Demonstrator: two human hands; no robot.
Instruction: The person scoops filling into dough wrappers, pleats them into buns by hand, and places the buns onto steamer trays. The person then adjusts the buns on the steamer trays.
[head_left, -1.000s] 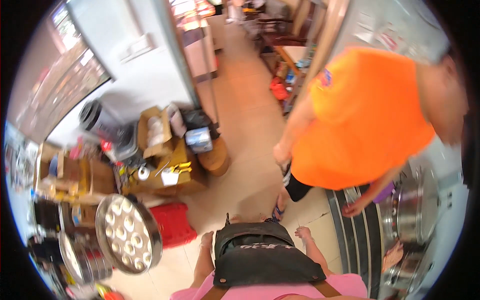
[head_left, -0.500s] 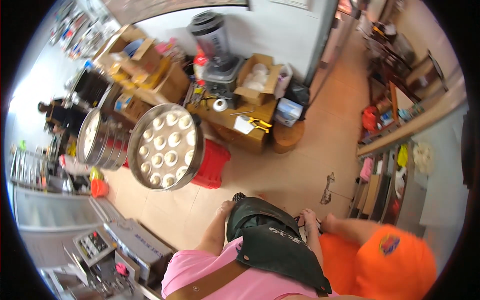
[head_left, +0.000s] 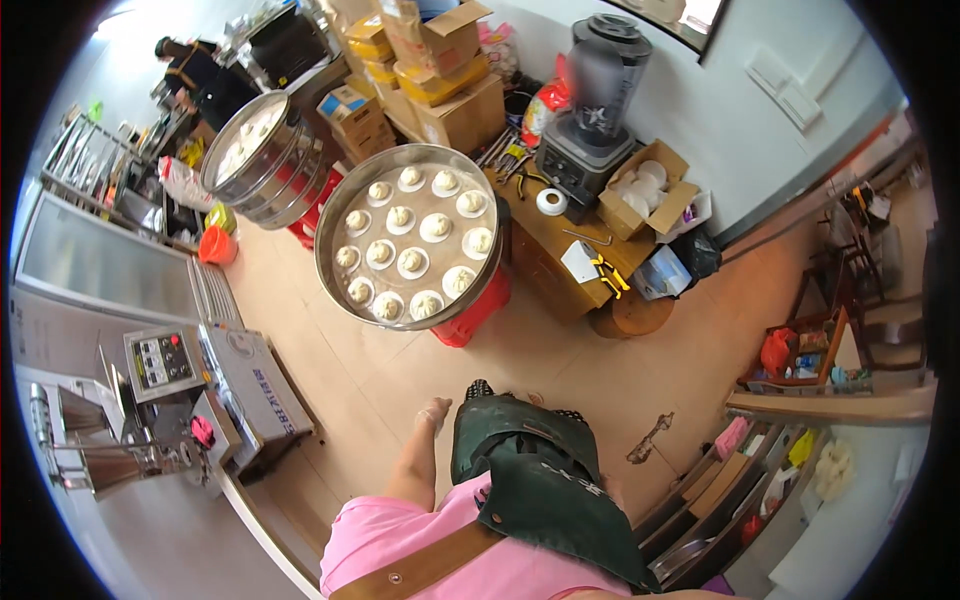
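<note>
My left hand (head_left: 436, 410) hangs low beside my dark green apron (head_left: 530, 450). It looks empty and loosely open, whitish on the skin. Of my right hand (head_left: 613, 489) only a sliver shows past the apron's edge; its fingers are hidden. Ahead of me, out of reach of both hands, a round metal steamer tray (head_left: 330, 265) stands on a red stool (head_left: 478, 312). Several pleated white buns (head_left: 436, 226) sit in it, each on a round paper. Behind it to the left is a stack of steamer trays (head_left: 262, 185) with more buns on top.
A wooden table (head_left: 550, 240) holds a blender (head_left: 600, 90), an open carton (head_left: 655, 190), tape and yellow-handled pliers (head_left: 612, 278). At left stand a machine with a control panel (head_left: 163, 362) and a carton (head_left: 262, 400). A shelf rack (head_left: 715, 490) lies at right. A person (head_left: 205, 85) stands far left.
My view has turned right, and the steamer trays sit larger and nearer the middle. The person in orange at my right has left the view. My right hand has dropped behind the apron.
</note>
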